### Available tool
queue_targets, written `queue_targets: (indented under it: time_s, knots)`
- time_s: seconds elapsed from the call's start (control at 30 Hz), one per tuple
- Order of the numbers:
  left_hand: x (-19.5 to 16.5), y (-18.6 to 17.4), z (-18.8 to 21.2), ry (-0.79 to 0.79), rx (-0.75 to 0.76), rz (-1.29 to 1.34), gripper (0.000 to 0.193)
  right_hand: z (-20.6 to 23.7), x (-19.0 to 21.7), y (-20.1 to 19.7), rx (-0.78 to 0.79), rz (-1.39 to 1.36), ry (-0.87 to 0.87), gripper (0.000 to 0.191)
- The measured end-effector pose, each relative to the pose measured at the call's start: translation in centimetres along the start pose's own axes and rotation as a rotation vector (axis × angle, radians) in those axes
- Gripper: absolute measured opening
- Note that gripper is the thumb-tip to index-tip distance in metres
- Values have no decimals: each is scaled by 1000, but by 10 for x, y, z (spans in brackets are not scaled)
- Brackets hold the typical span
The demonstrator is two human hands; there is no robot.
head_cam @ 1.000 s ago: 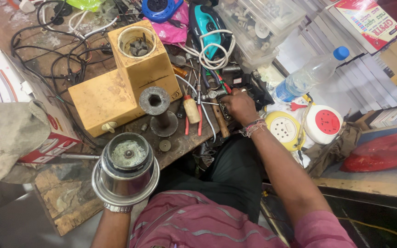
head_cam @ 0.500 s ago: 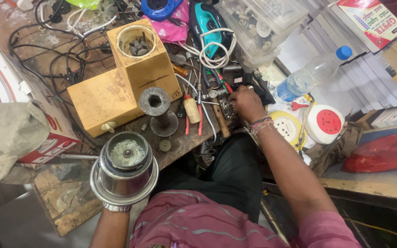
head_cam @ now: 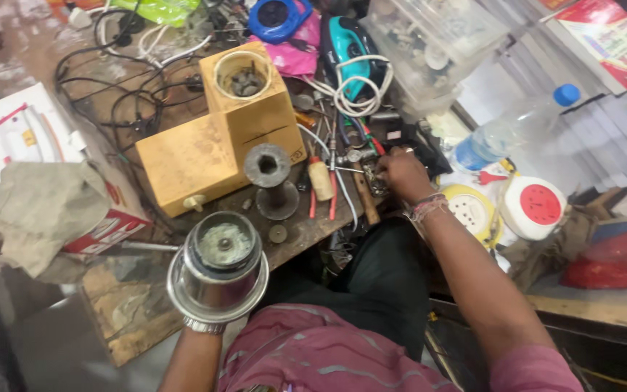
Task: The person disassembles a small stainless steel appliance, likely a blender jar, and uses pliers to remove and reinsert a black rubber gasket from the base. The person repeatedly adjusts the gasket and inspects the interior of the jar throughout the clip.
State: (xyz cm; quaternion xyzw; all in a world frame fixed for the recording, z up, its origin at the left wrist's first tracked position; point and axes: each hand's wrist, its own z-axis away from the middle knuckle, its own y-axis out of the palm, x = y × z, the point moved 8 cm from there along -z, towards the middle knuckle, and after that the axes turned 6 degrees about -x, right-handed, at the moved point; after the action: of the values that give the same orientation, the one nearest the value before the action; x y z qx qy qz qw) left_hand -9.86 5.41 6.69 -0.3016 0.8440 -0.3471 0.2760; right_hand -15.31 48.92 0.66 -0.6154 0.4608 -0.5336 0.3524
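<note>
1. A short-sleeved shirt (head_cam: pixel 306 356) in dusty pink-maroon with thin, paler stripes; its sleeve ends well up the arm from the right hand (head_cam: pixel 403 173).
2. Dark, almost black trousers (head_cam: pixel 382 279) below the shirt.
3. Pale and reddish threads (head_cam: pixel 426 207) wound round the wrist just behind the right hand.
4. A silvery beaded band (head_cam: pixel 205 326) on the left wrist.

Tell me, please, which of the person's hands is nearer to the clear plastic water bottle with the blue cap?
Right. The right hand reaches among tools just left of the water bottle; the left hand, hidden under the steel mixer jar, is far across the bench.
</note>
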Motion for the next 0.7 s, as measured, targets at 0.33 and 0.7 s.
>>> queue_targets:
  time_s: [0.33, 0.7]
  knots:
    - [-1, 6, 13, -6, 34, 64, 45, 2, -27, -15, 20, -354, 365, 30]
    - [-28, 12, -24, 81, 7, 242, 44, 35, 192, -122, 57, -828, 341, 18]
